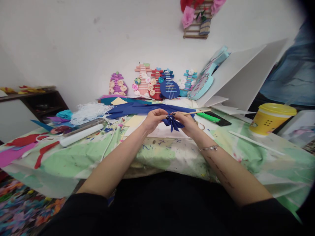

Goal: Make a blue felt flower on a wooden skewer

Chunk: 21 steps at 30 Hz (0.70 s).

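Observation:
A dark blue folded paper flower is held between my hands above a white sheet. My left hand pinches its upper left edge with thumb and fingertips. On the other side, my right hand grips the flower close to its top. A thin wooden stick lies across my right hand and points to the right; how it is gripped is partly hidden. Behind my hands are sheets of blue paper, and small blue scraps are scattered on the tablecloth in front.
Lute-shaped crafts, one of them blue, lean against the wall. White string and a white bar lie left. On the right are a green marker, a yellow cup, a white stick and large white boards.

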{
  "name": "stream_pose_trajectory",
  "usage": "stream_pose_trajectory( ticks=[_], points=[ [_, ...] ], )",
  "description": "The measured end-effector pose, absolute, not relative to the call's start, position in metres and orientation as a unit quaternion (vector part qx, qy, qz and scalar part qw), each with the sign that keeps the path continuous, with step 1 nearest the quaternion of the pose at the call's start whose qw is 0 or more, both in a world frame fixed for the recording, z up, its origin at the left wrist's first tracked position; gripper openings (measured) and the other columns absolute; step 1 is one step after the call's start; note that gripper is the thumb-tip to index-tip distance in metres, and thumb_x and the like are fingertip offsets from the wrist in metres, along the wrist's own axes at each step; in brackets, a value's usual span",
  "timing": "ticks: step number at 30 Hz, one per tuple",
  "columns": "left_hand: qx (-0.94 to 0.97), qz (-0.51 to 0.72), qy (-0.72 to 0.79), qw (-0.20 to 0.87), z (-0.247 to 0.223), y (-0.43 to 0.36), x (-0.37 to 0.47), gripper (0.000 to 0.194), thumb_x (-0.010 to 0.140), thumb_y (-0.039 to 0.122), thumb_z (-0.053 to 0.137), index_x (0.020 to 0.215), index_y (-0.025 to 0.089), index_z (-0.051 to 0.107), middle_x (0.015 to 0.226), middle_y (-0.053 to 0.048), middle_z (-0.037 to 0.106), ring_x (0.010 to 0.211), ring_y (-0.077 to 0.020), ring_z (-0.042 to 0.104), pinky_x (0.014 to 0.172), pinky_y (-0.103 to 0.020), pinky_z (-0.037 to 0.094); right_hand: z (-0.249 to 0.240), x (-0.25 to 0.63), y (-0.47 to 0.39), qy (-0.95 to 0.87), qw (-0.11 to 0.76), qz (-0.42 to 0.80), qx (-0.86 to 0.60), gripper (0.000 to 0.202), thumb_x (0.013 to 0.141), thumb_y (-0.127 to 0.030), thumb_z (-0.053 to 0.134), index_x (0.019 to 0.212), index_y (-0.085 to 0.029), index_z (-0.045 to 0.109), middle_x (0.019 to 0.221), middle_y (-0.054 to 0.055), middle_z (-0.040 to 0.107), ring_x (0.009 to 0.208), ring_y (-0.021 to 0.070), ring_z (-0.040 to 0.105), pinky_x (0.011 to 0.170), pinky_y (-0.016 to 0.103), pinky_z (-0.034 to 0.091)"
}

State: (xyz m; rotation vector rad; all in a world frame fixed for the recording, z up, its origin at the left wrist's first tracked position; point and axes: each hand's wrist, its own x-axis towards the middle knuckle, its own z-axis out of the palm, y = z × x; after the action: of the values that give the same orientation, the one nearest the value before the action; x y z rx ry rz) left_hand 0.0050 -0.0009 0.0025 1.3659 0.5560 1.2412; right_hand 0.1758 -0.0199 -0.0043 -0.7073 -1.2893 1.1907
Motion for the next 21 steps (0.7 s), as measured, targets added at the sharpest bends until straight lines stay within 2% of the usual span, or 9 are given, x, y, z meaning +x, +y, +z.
stream_pose_trajectory(
  ticks=[5, 9, 14, 21],
  points=[
    [0.556, 0.529, 0.238, 0.595, 0.0045, -0.0031, 0.0052, 0.026, 0.056, 0.026, 0.082, 0.074, 0.014, 0.067, 0.07, -0.001, 0.066, 0.065, -0.0106, 0.059, 0.066, -0.025, 0.043, -0.0024, 0.1761, -0.0215, -0.53, 0.587, 0.531, -0.306, 0.024, 0.06, -0.034, 0.081, 0.077, -0.02, 0.072, 0.079, 0.002, 0.068, 0.08, 0.0178, 0.06, 0.064, 0.028, 0.044],
    [0.535, 0.509, 0.203, 0.643, 0.007, -0.0064, 0.0038, 0.023, 0.064, 0.031, 0.076, 0.077, 0.013, 0.069, 0.075, -0.004, 0.068, 0.071, -0.0137, 0.061, 0.07, -0.028, 0.045, -0.0005, 0.1767, -0.0229, -0.524, 0.593, 0.539, -0.287, 0.02, 0.06, -0.033, 0.081, 0.072, -0.021, 0.07, 0.083, 0.002, 0.067, 0.079, 0.0156, 0.058, 0.062, 0.025, 0.043],
    [0.544, 0.501, 0.176, 0.65, 0.0063, -0.0059, 0.0012, 0.017, 0.061, 0.017, 0.075, 0.075, 0.012, 0.068, 0.07, -0.002, 0.067, 0.065, -0.0125, 0.06, 0.072, -0.03, 0.045, -0.0001, 0.178, -0.023, -0.543, 0.581, 0.548, -0.259, 0.02, 0.061, -0.032, 0.08, 0.064, -0.02, 0.065, 0.097, 0.002, 0.066, 0.079, 0.0145, 0.056, 0.063, 0.025, 0.044],
    [0.546, 0.508, 0.176, 0.642, 0.0049, -0.0048, 0.0015, 0.014, 0.061, 0.015, 0.075, 0.072, 0.012, 0.067, 0.069, -0.003, 0.066, 0.063, -0.012, 0.059, 0.068, -0.028, 0.044, -0.0016, 0.1784, -0.0218, -0.558, 0.578, 0.538, -0.254, 0.021, 0.063, -0.032, 0.079, 0.063, -0.018, 0.063, 0.104, 0.002, 0.063, 0.079, 0.0131, 0.055, 0.066, 0.026, 0.043]
  ],
)
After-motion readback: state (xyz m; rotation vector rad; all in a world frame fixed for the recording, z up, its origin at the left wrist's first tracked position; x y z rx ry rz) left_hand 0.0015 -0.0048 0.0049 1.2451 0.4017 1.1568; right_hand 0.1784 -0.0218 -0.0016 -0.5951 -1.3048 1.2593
